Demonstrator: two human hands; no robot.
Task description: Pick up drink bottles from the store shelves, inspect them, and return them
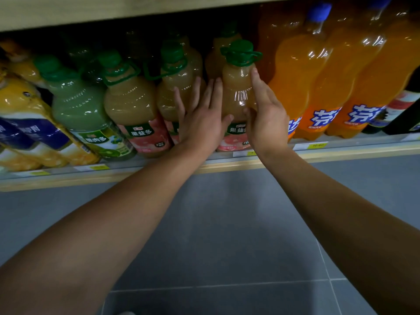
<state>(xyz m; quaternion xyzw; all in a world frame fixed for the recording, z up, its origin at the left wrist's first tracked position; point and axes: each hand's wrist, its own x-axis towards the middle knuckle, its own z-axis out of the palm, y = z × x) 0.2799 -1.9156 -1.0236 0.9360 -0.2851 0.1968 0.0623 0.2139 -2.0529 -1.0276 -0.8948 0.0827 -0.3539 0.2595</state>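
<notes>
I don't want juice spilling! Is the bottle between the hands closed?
Closed: the peach juice bottle has its green cap on top.

Light wooden store shelf (227, 165) with yellow price tags along its front lip. Standing on it: tan juice bottles with green handled caps (129, 103) left of the left hand (200, 123), one pale green (kiwi label), and tall orange soda bottles (293, 87) right of the right hand (266, 119).
</notes>
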